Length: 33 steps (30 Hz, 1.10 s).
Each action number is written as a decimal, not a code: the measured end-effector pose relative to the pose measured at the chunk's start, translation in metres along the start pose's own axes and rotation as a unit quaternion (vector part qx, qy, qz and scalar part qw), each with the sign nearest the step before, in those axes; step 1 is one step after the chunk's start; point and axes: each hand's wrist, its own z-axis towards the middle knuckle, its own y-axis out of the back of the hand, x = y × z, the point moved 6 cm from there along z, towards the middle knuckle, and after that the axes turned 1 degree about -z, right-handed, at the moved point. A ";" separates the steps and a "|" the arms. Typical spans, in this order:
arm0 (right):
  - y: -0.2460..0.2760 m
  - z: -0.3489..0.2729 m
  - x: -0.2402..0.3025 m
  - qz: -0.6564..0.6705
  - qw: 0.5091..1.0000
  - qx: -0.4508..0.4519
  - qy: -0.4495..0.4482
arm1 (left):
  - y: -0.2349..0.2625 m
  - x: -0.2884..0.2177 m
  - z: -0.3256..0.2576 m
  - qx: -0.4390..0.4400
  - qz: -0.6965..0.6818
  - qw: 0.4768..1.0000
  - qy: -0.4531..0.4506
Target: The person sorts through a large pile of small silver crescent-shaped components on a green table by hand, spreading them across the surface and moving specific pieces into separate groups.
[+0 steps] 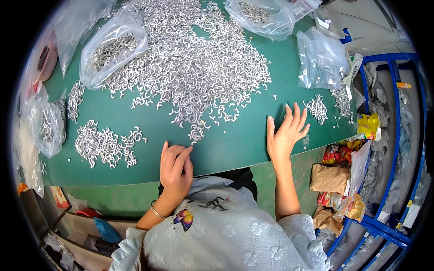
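A large heap of small, curved, silvery metal pieces [199,67] spreads over the green table [235,151]. Just below the narrow lower tip of this heap is my left hand [175,167], its fingers loosely bent and partly apart at the tabletop. No piece shows in it, though its palm is hidden. My right hand [285,135] is open with fingers spread, holding nothing visible. It is nearest to a small pile of the same pieces [317,109] on the right. Another pile [106,145] lies to the left of my left hand.
Clear plastic bags with metal pieces, one at the upper left [113,54] and one at the top [262,18], flank the heap. A crumpled clear bag [323,58] lies at the right. Blue metal shelving [393,135] and a brown paper bag [330,178] stand beyond the table's right edge.
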 end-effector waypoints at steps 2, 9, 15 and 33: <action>0.003 -0.008 -0.001 0.019 1.000 0.006 0.017 | 0.000 0.001 -0.001 0.004 -0.006 1.000 0.001; -0.004 -0.002 -0.028 -0.025 0.999 0.028 -0.019 | -0.001 -0.001 0.001 0.012 0.004 1.000 -0.002; -0.004 0.033 0.009 0.066 0.991 0.111 0.026 | -0.001 -0.002 0.002 0.013 -0.001 1.000 -0.002; -0.011 -0.006 0.072 0.307 0.916 0.204 0.158 | -0.059 -0.033 0.020 0.351 0.120 0.919 -0.130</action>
